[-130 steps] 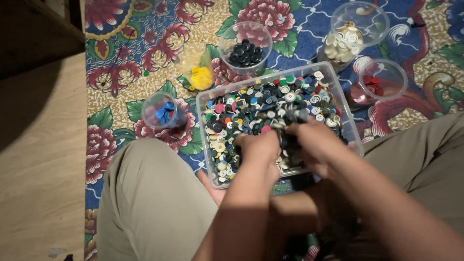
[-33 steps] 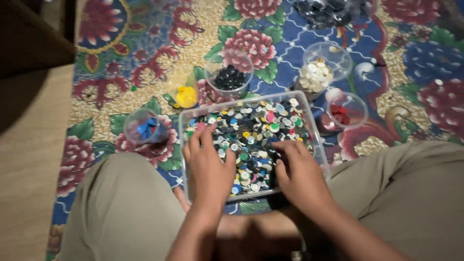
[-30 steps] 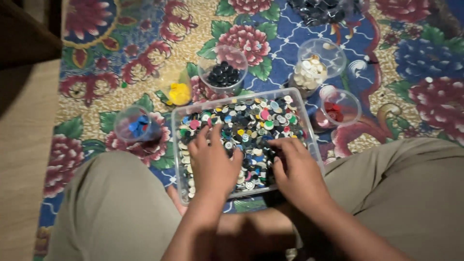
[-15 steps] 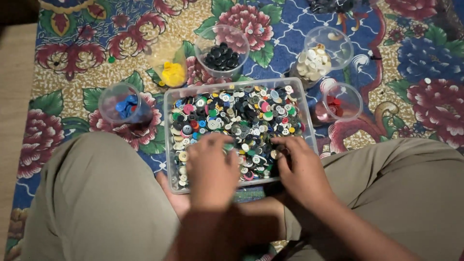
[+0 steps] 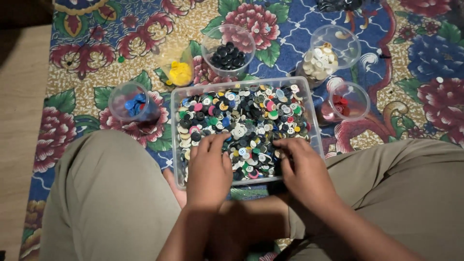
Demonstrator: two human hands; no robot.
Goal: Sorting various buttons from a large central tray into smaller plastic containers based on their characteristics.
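Floral carpet (image 5: pixel 411 63) in red, blue and green covers the floor beneath a seated person. At far left stands a clear cup of blue buttons (image 5: pixel 133 102), then a cup of yellow buttons (image 5: pixel 180 72) and a cup of black buttons (image 5: pixel 228 54). At centre sits the clear rectangular tray (image 5: pixel 175 145) filled with mixed buttons (image 5: pixel 251 116). The left hand (image 5: pixel 210 166) lies flat on the pile, fingers spread, gripping nothing visible. The right hand (image 5: pixel 302 166) rests beside it, fingers curled into the buttons; any grasp cannot be confirmed. Further right stand cups of white buttons (image 5: pixel 321 59) and red buttons (image 5: pixel 342 104).
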